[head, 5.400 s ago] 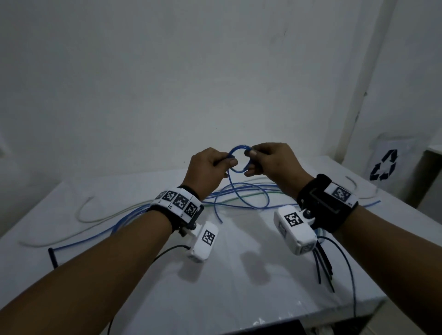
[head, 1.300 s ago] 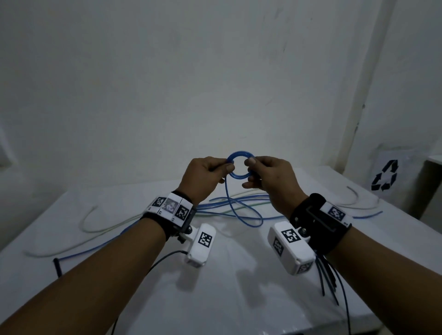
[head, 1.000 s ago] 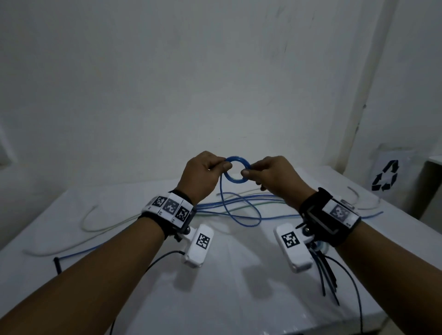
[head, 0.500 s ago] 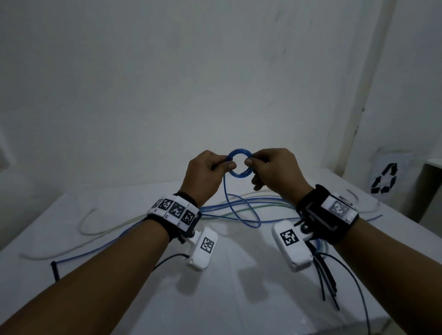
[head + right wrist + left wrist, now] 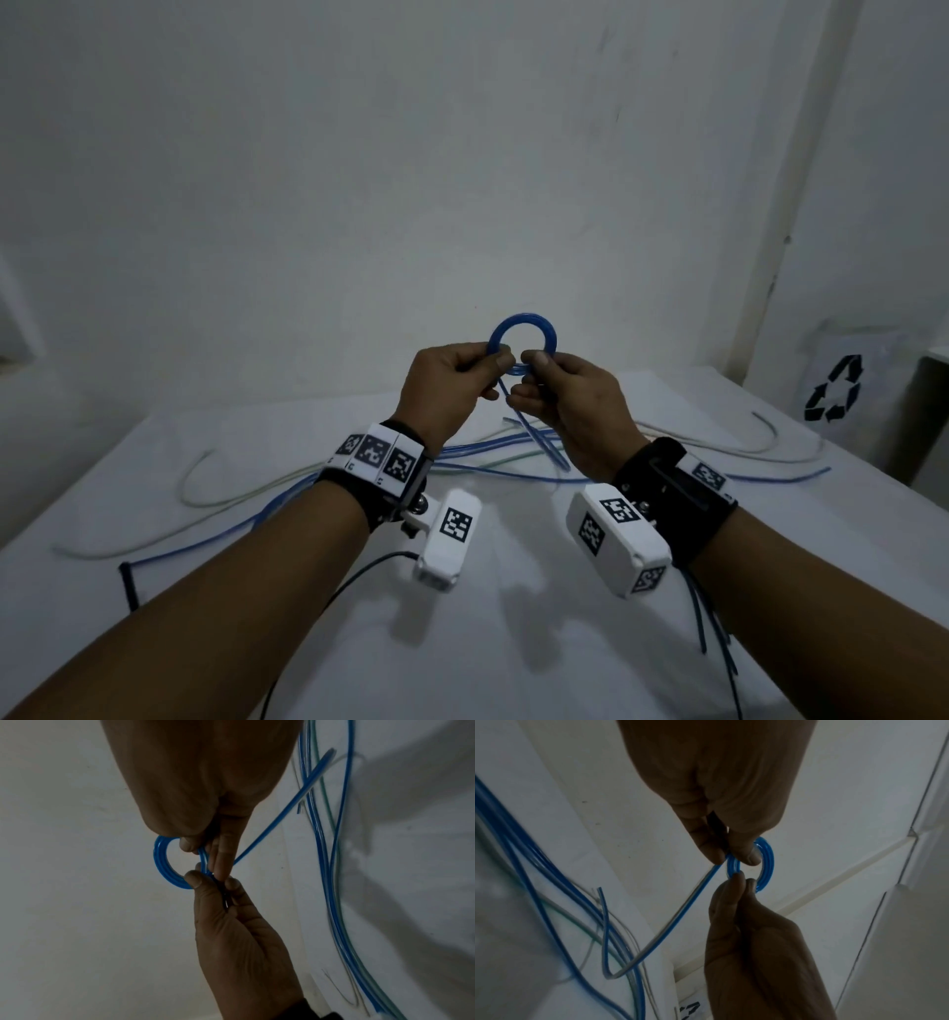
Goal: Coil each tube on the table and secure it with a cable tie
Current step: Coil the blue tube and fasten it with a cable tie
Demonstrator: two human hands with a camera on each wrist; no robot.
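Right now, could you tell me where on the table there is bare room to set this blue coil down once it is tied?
The near middle of the table, between the two forearms and in front of the loose tubes, looks bare. The front left corner holds a black cable tie. The far strip is crowded with tubes, behind the left hand and right hand pinching the coil.

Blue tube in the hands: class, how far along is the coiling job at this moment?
Done: several turns form a small blue coil. In hand: the left hand and right hand pinch it at the bottom, with its loose tail unwound. Left: tying it, and the other tubes lie loose on the table.
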